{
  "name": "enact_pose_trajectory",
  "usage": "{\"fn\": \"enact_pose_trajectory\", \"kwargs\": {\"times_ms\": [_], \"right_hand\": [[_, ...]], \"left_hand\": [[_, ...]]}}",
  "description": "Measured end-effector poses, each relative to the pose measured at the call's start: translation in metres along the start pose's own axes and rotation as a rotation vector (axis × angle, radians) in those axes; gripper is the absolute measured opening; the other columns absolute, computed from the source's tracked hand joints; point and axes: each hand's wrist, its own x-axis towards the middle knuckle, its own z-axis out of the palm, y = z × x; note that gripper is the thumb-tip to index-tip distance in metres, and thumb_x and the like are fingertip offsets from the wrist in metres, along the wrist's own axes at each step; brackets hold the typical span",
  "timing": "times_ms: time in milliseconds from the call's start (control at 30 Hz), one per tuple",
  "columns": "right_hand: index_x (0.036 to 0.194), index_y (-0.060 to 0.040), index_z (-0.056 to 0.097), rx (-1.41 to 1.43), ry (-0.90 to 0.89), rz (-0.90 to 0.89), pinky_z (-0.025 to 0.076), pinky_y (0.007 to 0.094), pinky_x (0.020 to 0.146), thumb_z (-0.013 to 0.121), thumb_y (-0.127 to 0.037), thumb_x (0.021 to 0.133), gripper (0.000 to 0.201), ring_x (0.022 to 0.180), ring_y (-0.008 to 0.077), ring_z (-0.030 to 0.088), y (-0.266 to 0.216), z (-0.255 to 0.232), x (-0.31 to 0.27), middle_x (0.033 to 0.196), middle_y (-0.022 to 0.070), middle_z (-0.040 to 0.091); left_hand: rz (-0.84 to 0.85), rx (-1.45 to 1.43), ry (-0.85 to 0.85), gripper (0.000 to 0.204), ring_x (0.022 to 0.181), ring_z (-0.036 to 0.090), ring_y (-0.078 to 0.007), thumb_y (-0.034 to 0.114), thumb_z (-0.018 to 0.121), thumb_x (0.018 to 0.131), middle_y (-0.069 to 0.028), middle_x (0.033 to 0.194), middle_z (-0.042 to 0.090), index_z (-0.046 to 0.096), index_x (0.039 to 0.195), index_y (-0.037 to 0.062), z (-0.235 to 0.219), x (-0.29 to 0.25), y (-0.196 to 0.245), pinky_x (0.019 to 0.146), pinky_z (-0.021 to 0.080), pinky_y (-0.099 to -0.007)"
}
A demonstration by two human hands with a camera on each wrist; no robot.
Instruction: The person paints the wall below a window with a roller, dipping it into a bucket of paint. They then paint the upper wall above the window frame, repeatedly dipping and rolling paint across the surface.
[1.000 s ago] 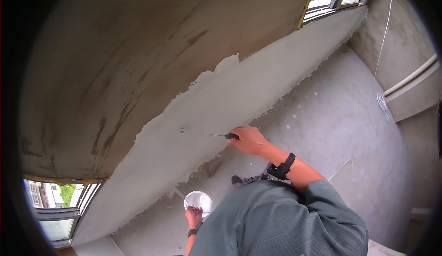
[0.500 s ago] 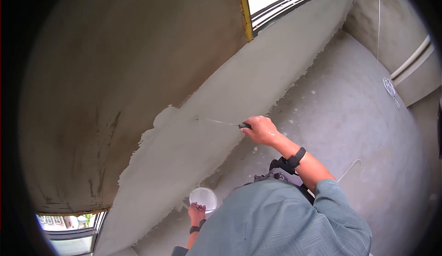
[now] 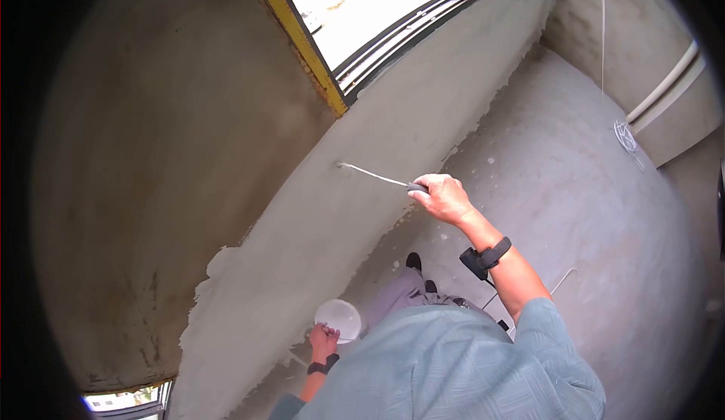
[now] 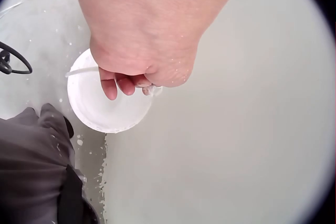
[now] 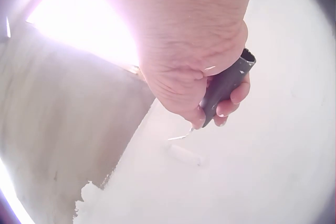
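My right hand [image 3: 445,199] grips the dark handle [image 5: 227,87] of a flat tool, fingers wrapped round it. The thin metal blade [image 3: 374,174] is seen nearly edge-on, lying along the pale coated band [image 3: 302,231] of wall just below the window corner. Low by the wall, my left hand [image 3: 325,340] holds a white bucket [image 3: 338,316] by its handle or rim; which one cannot be told. In the left wrist view, the fingers [image 4: 125,85] of that hand curl down over the bucket's opening [image 4: 92,111], its inside whitish.
Brown bare wall [image 3: 174,140] borders the pale band on the left. Above is a window with a yellow-edged frame [image 3: 302,38]. A coiled white cable [image 3: 627,140] lies by a pipe [image 3: 664,84] at right. Spots dot the grey floor [image 3: 559,193]; my shoe [image 3: 413,261] stands near the wall.
My right hand has moved right and up in the head view, carrying the tool along the wall towards the window. The view has shifted too; my left hand still holds the bucket.
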Motion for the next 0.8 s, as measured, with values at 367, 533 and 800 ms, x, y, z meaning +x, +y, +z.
{"fn": "enact_pose_trajectory", "kwargs": {"times_ms": [367, 533, 800], "right_hand": [[0.102, -0.0089, 0.076, -0.068, 0.062, 0.010, 0.057, 0.0414, 0.081, 0.074, -0.028, 0.089, 0.023, 0.090, 0.0295, 0.072, 0.055, -0.086, 0.066, 0.097, 0.0097, 0.076], [0.104, -0.0058, 0.075, -0.047, 0.129, 0.017, 0.056, 0.0392, 0.081, 0.075, -0.026, 0.089, 0.025, 0.089, 0.0291, 0.072, 0.086, -0.113, 0.085, 0.099, 0.0108, 0.076], [0.107, -0.0046, 0.074, 0.024, 0.283, 0.143, 0.057, 0.0391, 0.082, 0.076, -0.025, 0.088, 0.028, 0.091, 0.0316, 0.072, 0.137, -0.155, 0.119, 0.101, 0.0130, 0.076]], "left_hand": [[-0.047, -0.004, -0.052, 0.010, 0.072, 0.049, -0.0175, 0.019, 0.054, 0.097, -0.0005, 0.074, 0.045, 0.056, 0.098, 0.0091, 0.112, 0.040, -0.004, 0.078, 0.049, -0.0461], [-0.049, 0.034, -0.023, 0.011, 0.069, 0.047, -0.0176, 0.020, 0.054, 0.097, -0.0005, 0.073, 0.045, 0.057, 0.097, 0.0096, 0.157, 0.055, 0.008, 0.077, 0.048, -0.0479], [-0.075, 0.096, -0.075, 0.014, 0.069, 0.048, -0.0186, 0.020, 0.051, 0.099, -0.0015, 0.074, 0.046, 0.056, 0.099, 0.0067, 0.225, 0.053, 0.024, 0.078, 0.048, -0.0491]]}}
